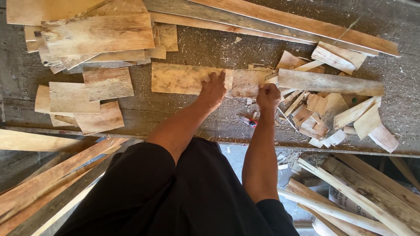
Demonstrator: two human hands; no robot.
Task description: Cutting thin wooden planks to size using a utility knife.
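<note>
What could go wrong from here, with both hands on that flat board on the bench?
The left hand lies flat on the rough board, so splinters are likely. The right hand grips its end beside the loose offcut pile, which could be knocked off the bench edge. A small red-tipped marker sits under the wrists and may roll away.

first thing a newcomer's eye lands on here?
The two bare hands at centre: the left hand lies flat on a thin wooden board on the sawdust-covered bench, while the right hand is closed at the board's right end. Next, the pile of offcuts to the right and the stacked board pieces upper left.
</note>
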